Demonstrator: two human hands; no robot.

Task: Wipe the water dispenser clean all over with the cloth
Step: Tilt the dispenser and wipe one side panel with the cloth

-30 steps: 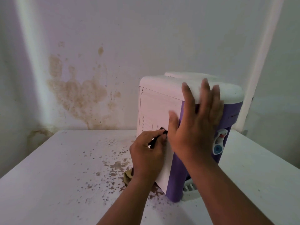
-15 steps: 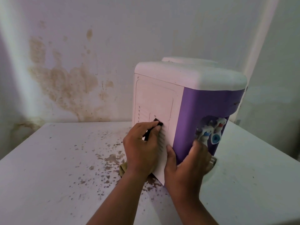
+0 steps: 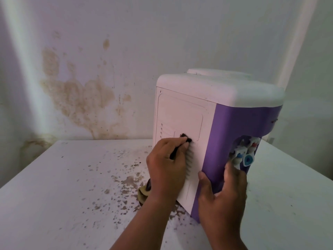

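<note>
dispenser [image 3: 207, 127]: white and purple, stands on the table [image 3: 54, 195] close to the stained wall [image 3: 77, 98], turned so its white vented side panel faces the camera and the purple front with the taps [image 3: 243, 154] faces right. white lid on top, a round collar behind it.

cloth [image 3: 186, 138]: dark, only a small bunch shows, pinched between the thumb and curled fingers of the left hand [image 3: 166, 165] and pressed on the side panel just above the vent slots. a dark strip of it runs back under the fingers.

left hand: closed round the cloth, knuckles toward the camera, wrist low over the table.

right hand [image 3: 223, 193]: wrapped on the lower front corner, thumb on the white panel edge, fingers curled round onto the purple face below the taps. it grips the body, no cloth in it.

change: a second ago the right hand lay flat and spread high on the side near the lid; half a second ago it had dropped to the bottom corner, and it holds there now. the left hand and cloth have stayed on the same spot of the panel. the dispenser seems slightly turned.

meaning, as a judgement: the right hand now braces the unit so the left can rub the vents; side panel in hand, top, front and taps likely remain to be wiped.

table: white, scattered with brown specks and flakes near the base. a yellowish object [image 3: 143, 193] lies beside the left wrist; what it is cannot be told.

wall: pale, large brown stain.
</note>
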